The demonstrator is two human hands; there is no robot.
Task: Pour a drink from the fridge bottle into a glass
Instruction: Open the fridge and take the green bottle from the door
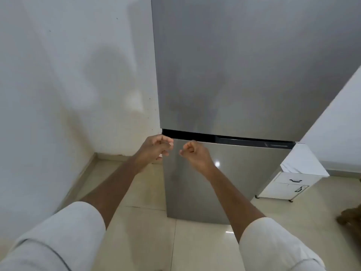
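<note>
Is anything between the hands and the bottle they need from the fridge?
Yes. Both fridge doors are shut, so the bottle is hidden. The left hand and right hand hover, fingers curled, near the dark gap between doors.

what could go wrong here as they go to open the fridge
1. Both hands, left hand and right hand, are curled near the dark gap between the upper door and lower door; fingers might get pinched there.
2. The wall sits close on the left, so a door swinging that way may hit it.
3. The white cabinet crowds the right side.
</note>
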